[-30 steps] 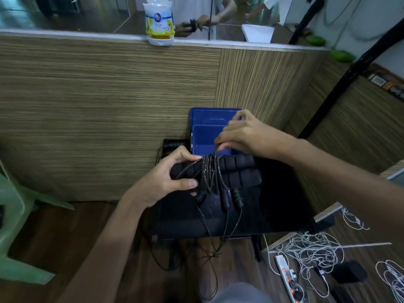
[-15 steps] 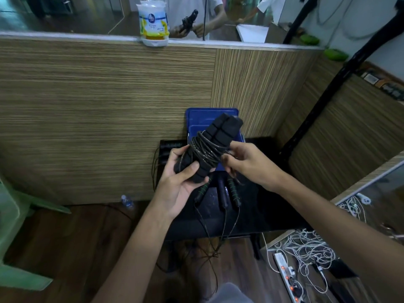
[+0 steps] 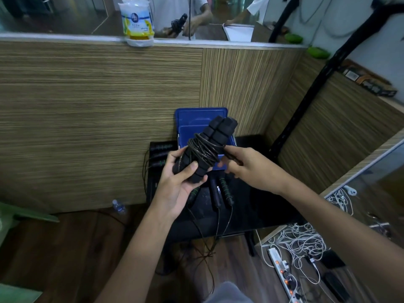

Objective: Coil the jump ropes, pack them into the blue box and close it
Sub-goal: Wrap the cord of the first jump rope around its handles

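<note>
Foam handles (image 3: 209,149): gripped in the left hand (image 3: 181,182), held over the open blue box (image 3: 203,125).
Cord (image 3: 205,147): wound round the handles; tail pinched by the right hand (image 3: 242,165).
Remaining ropes (image 3: 218,191): left uncoiled on the black table (image 3: 258,206) below the grip.
Box interior: hidden by the bundle.
Progress: judged early; nothing is seen packed.

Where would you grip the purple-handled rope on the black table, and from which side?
Judging by its pose, grip the purple handle round its middle, coming from above with fingers across its width. It lies flat on the black table, lengthwise toward the person, between two green-banded handles, so side access looks tight. Its cord trails over the front edge, so it should follow when lifted.
</note>
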